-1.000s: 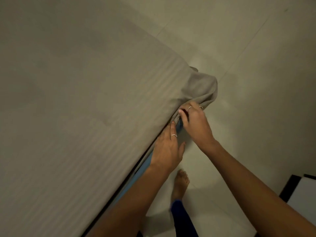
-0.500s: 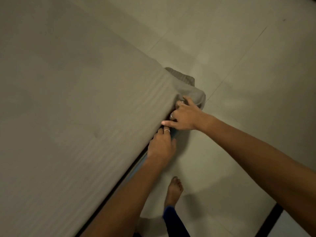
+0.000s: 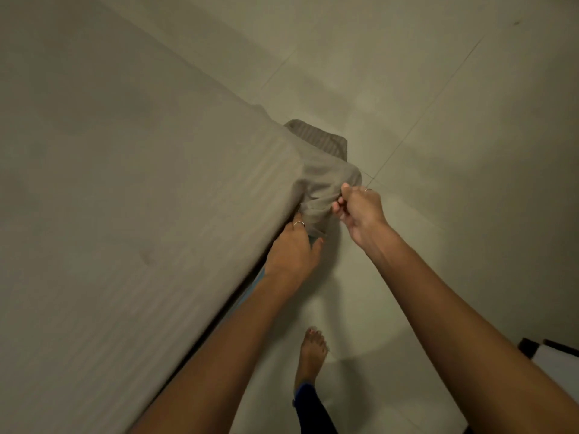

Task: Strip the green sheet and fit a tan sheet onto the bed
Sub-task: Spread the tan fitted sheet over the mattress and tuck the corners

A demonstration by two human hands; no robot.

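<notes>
Nearly done: tan sheet (image 3: pixel 125 214) covers the bed (image 3: pixel 247 286); right hand (image 3: pixel 360 211) fingers pinch the loose corner, left hand (image 3: pixel 293 249) fingers hidden under the edge, grip unclear

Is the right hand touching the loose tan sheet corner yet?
Touching. The head view shows the right hand pinching a fold of the tan sheet at the bed corner, thumb and fingertips pressed into the bunched cloth.

both hands (image 3: pixel 360 211) at tan sheet (image 3: pixel 326 189) corner

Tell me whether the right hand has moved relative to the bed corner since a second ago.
Yes. The right hand has pulled away from the mattress edge toward the floor side, pinching the tan sheet.
</notes>
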